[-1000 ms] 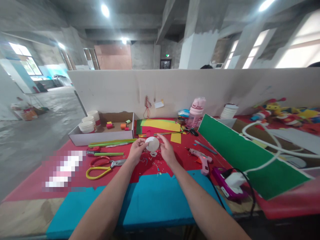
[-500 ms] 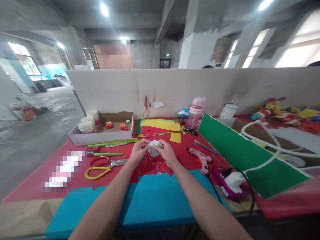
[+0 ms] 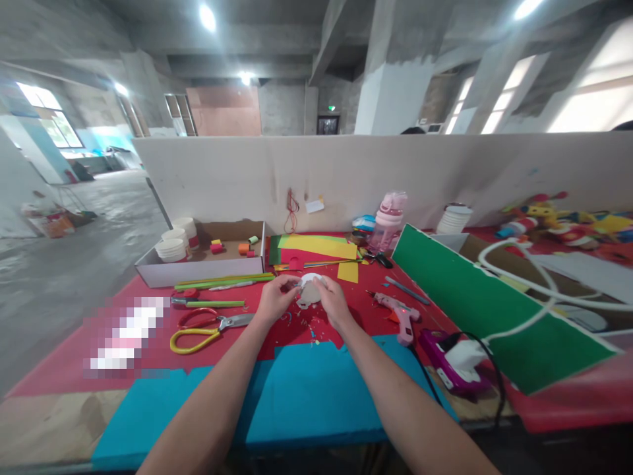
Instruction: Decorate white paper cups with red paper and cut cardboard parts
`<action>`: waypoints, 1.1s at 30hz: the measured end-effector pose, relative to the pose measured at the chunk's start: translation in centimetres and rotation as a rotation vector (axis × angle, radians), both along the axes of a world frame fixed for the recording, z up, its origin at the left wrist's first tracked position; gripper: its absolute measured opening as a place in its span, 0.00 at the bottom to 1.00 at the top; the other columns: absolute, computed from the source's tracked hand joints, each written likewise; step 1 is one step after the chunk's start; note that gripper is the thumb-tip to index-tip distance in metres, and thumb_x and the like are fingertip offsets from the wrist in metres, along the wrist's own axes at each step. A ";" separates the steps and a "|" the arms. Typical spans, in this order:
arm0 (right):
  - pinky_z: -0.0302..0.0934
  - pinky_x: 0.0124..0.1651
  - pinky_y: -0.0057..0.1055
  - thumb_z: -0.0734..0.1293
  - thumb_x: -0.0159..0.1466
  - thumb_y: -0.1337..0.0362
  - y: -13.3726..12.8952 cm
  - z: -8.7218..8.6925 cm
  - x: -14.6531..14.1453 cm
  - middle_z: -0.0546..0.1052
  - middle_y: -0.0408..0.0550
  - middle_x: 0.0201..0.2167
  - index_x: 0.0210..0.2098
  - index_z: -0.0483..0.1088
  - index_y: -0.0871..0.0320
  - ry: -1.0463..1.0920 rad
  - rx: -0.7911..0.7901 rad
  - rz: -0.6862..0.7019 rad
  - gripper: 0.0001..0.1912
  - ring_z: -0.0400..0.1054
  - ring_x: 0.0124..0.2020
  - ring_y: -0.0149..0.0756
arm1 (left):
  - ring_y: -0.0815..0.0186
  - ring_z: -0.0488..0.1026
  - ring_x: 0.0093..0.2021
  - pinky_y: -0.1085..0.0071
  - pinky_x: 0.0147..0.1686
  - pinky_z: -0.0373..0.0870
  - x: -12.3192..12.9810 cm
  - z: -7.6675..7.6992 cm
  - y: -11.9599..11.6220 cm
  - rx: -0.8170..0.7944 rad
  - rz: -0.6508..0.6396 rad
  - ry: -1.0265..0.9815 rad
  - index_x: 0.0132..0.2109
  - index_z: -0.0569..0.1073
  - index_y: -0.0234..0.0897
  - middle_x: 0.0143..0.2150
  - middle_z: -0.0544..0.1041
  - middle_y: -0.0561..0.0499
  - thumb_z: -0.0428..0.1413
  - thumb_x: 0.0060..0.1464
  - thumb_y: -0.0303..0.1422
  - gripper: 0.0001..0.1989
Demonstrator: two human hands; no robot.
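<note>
Between my hands, above the red tabletop, is a small round white piece [image 3: 311,291], perhaps cut from a paper cup, with a greyish face toward me and a ragged lower edge. My left hand [image 3: 277,300] pinches its left edge with curled fingers. On the opposite edge, my right hand [image 3: 333,302] is closed with the thumb across the face. Small paper scraps [image 3: 312,330] lie scattered just beneath. Left of my hands rest large scissors [image 3: 210,332] with red and yellow handles; to the right lies a pink glue gun [image 3: 398,311].
A shallow box [image 3: 202,272] at back left holds paper cups [image 3: 172,249] and small coloured rolls. Yellow paper sheets [image 3: 316,247] and a pink bottle [image 3: 388,221] stand at the back. A green board [image 3: 489,307] and a purple power strip [image 3: 457,369] with cables border the right.
The round white piece has tilted so more of its greyish face and ragged lower edge shows. My left fingers have shifted slightly at its edge; both arms stay nearly in place.
</note>
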State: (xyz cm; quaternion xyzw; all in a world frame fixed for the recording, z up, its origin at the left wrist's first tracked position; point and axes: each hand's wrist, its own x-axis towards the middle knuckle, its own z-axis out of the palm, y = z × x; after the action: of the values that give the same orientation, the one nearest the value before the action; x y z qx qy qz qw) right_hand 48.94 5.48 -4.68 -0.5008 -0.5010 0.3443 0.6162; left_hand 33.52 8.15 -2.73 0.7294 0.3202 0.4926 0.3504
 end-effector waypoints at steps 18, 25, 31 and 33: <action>0.65 0.25 0.28 0.68 0.54 0.50 -0.9 0.9 -1.2 0.74 0.43 0.25 0.38 0.69 0.58 0.201 -0.106 0.226 0.20 0.68 0.23 0.32 | 0.65 0.66 0.32 0.72 0.35 0.62 0.2 0.0 -0.6 0.447 0.188 0.336 0.30 0.72 0.37 0.30 0.70 0.47 0.50 0.54 0.25 0.09; 0.65 0.26 0.30 0.67 0.54 0.52 -0.3 0.3 -0.7 0.72 0.44 0.16 0.25 0.70 0.60 0.083 -0.150 0.276 0.15 0.68 0.19 0.34 | 0.68 0.65 0.27 0.74 0.30 0.60 0.2 0.1 -0.5 0.159 0.108 0.160 0.25 0.73 0.37 0.24 0.70 0.52 0.54 0.44 0.24 0.05; 0.64 0.22 0.28 0.67 0.52 0.56 -1.3 1.9 -0.2 0.74 0.45 0.18 0.29 0.71 0.62 0.103 -0.223 0.404 0.14 0.64 0.16 0.30 | 0.71 0.66 0.23 0.76 0.26 0.62 -0.6 0.2 0.0 -0.292 -0.100 -0.059 0.27 0.73 0.34 0.22 0.72 0.53 0.60 0.43 0.34 0.07; 0.63 0.21 0.27 0.67 0.52 0.56 -1.6 2.2 -0.2 0.75 0.46 0.19 0.29 0.72 0.63 0.129 -0.216 0.422 0.14 0.65 0.16 0.29 | 0.72 0.66 0.22 0.76 0.25 0.62 -0.7 0.1 0.1 -0.393 -0.166 -0.139 0.28 0.73 0.33 0.23 0.72 0.53 0.62 0.43 0.37 0.11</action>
State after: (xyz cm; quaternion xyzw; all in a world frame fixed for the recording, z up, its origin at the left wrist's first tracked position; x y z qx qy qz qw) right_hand 48.74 3.92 -2.44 -0.4251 -0.5144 0.5481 0.5043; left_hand 32.79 8.25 -2.62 0.6351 0.3240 0.4393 0.5465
